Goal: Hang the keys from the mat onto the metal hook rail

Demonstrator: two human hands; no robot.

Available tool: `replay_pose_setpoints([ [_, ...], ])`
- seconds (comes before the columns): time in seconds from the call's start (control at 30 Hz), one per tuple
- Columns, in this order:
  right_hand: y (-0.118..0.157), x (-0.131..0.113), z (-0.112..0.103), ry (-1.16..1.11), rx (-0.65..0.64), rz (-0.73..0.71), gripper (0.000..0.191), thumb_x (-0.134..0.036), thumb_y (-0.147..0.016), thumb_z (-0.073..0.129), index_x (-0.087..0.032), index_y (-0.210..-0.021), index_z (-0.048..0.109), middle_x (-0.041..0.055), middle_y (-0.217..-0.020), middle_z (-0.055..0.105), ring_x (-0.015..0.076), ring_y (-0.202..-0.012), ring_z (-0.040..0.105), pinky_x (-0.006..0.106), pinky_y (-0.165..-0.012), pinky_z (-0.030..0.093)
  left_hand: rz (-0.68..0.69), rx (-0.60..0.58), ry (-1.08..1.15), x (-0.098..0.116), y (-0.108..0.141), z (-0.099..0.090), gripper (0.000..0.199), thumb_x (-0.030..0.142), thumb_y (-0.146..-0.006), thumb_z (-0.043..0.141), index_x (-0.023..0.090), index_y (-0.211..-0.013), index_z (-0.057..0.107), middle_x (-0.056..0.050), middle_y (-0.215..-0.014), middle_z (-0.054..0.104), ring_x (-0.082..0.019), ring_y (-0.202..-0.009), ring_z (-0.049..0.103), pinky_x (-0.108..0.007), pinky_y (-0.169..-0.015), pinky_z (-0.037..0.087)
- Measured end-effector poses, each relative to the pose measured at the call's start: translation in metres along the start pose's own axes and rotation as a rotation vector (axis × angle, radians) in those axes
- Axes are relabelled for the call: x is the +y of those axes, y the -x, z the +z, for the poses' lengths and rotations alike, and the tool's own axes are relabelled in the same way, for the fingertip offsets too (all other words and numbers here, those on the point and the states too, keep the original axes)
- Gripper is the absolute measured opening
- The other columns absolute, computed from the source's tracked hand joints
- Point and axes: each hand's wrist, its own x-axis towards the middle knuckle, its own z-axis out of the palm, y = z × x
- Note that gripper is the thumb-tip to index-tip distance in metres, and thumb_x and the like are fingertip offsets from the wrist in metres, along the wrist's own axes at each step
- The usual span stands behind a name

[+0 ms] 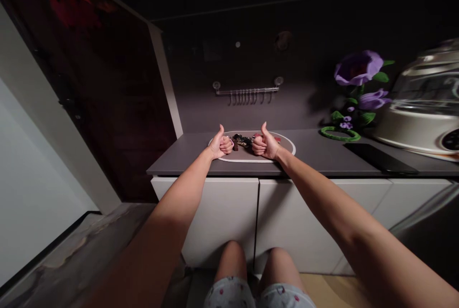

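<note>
Bare knees (232, 261) and printed shorts (229, 294) show at the bottom of the view, just in front of white cabinet doors (222, 217). Both arms reach forward over the edge of a dark grey bench (172, 165). The left hand (220, 145) and the right hand (264, 146) are each curled into a fist with the thumb raised. Each grip is closed, and nothing shows inside either one. The fists rest just apart on an oval mat (292, 148) with a pale rim. A bunch of keys (242, 141) lies on the mat between them, close against both fists. Farther right on the bench are a flat black phone (380, 158) and a green ring (340, 134). Behind these stand artificial purple flowers (358, 68) and a cream appliance with a clear domed lid (423, 121). A metal hook rail (247, 91) is fixed to the dark wall (233, 112) behind the mat.
</note>
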Motion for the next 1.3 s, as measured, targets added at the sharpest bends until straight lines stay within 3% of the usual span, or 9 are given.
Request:
replay_pose_setpoints([
  [0.2, -0.003, -0.002, 0.002, 0.019, 0.021, 0.032, 0.067, -0.077, -0.071, 0.008, -0.02, -0.039, 0.019, -0.0056, -0.032, 0.016, 0.0042, -0.03, 0.016, 0.019, -0.032, 0.013, -0.002, -0.008, -0.06, 0.002, -0.001, 0.002, 0.066, 0.072, -0.074, 0.024, 0.018, -0.036, 0.019, 0.004, -0.029, 0.017, -0.005, -0.026, 0.02, -0.019, -0.032, 0.014],
  [0.3, -0.012, -0.006, 0.008, 0.078, 0.125, 0.033, 0.065, -0.076, -0.073, 0.015, -0.019, -0.041, 0.025, -0.0064, -0.033, 0.017, 0.0041, -0.03, 0.015, 0.019, -0.032, 0.011, 0.019, 0.047, -0.14, 0.011, -0.003, 0.001, 0.061, 0.068, -0.076, 0.032, 0.017, -0.041, 0.029, 0.006, -0.03, 0.019, -0.004, -0.028, 0.02, -0.019, -0.033, 0.014],
  [0.4, -0.03, -0.012, 0.017, 0.195, 0.296, -0.053, 0.056, -0.066, -0.078, 0.033, -0.018, -0.05, 0.037, -0.0085, -0.035, 0.02, 0.0035, -0.031, 0.013, 0.019, -0.033, 0.01, 0.161, 0.193, -0.275, 0.024, -0.008, -0.004, 0.046, 0.056, -0.076, 0.048, 0.016, -0.054, 0.043, 0.008, -0.032, 0.024, -0.003, -0.029, 0.019, -0.018, -0.036, 0.017],
  [0.57, -0.076, -0.014, 0.026, 0.484, 0.607, -0.174, 0.028, -0.039, -0.08, 0.051, -0.016, -0.066, 0.051, -0.0091, -0.035, 0.028, 0.0039, -0.031, 0.021, 0.019, -0.036, 0.015, 0.378, 0.45, -0.721, 0.047, -0.021, -0.025, 0.021, 0.033, -0.074, 0.058, 0.014, -0.068, 0.053, 0.005, -0.048, 0.047, -0.004, -0.04, 0.037, -0.018, -0.044, 0.027],
  [0.73, -0.118, -0.008, 0.018, 0.856, 0.802, -0.237, 0.012, -0.022, -0.078, 0.05, -0.014, -0.072, 0.056, -0.0025, -0.05, 0.052, 0.0069, -0.045, 0.044, 0.019, -0.049, 0.033, 0.47, 0.559, -1.216, 0.057, -0.034, -0.048, 0.013, 0.023, -0.077, 0.052, 0.013, -0.069, 0.058, 0.0, -0.059, 0.057, -0.009, -0.054, 0.047, -0.022, -0.056, 0.036],
  [0.93, -0.131, 0.006, 0.006, 1.326, 0.727, -0.297, 0.015, -0.018, -0.079, 0.049, -0.015, -0.086, 0.062, 0.0057, -0.086, 0.065, 0.0123, -0.076, 0.055, 0.022, -0.07, 0.038, 0.543, 0.473, -1.6, 0.049, -0.041, -0.07, 0.017, 0.019, -0.079, 0.048, 0.014, -0.08, 0.064, -0.006, -0.083, 0.063, -0.015, -0.08, 0.054, -0.025, -0.074, 0.04],
  [1.1, -0.13, 0.014, -0.004, 1.591, 0.553, -0.274, 0.016, -0.018, -0.08, 0.051, -0.014, -0.086, 0.065, 0.0084, -0.087, 0.064, 0.0148, -0.082, 0.055, 0.022, -0.073, 0.038, 0.425, 0.282, -1.77, 0.041, -0.038, -0.085, 0.02, 0.02, -0.081, 0.047, 0.018, -0.087, 0.066, -0.005, -0.089, 0.064, -0.016, -0.085, 0.055, -0.026, -0.078, 0.041],
  [1.3, -0.131, 0.018, -0.005, 1.622, 0.538, -0.223, 0.017, -0.018, -0.079, 0.052, -0.014, -0.087, 0.066, 0.0083, -0.088, 0.064, 0.0138, -0.081, 0.055, 0.02, -0.072, 0.038, 0.346, 0.157, -1.85, 0.042, -0.036, -0.093, 0.019, 0.022, -0.08, 0.05, 0.019, -0.089, 0.066, -0.005, -0.09, 0.065, -0.017, -0.086, 0.056, -0.026, -0.077, 0.04],
])
